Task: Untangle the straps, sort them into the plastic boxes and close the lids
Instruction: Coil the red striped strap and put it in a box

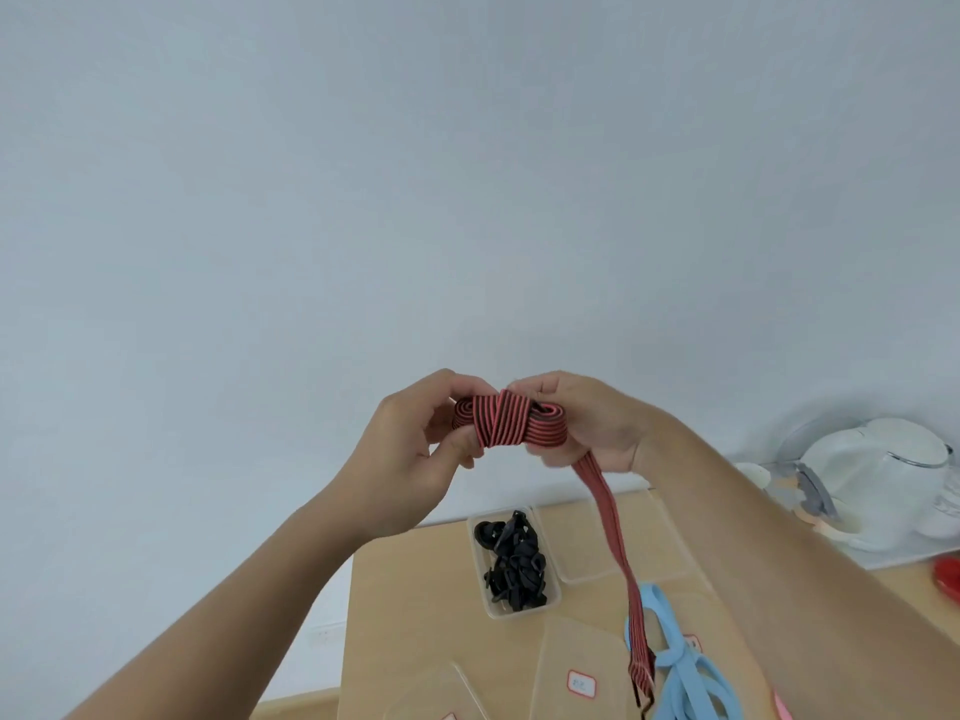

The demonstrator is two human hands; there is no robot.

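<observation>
Two-handed pinch on red-and-black striped flat strap point(506, 418), coiled, held well above wooden table point(415, 615): left hand point(410, 449) on left end, right hand point(587, 423) on right. Keep wraps tight; draw hanging tail clear of light-blue flat strap point(680, 667) (snag risk near right). Then into empty clear plastic box point(571, 553).

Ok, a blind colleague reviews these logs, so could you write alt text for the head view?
The left hand and right hand hold a red-and-black strap wound into a bundle before a pale wall; its tail hangs toward the table. Below, a clear box holds black straps, and a blue strap lies by a lid.
</observation>
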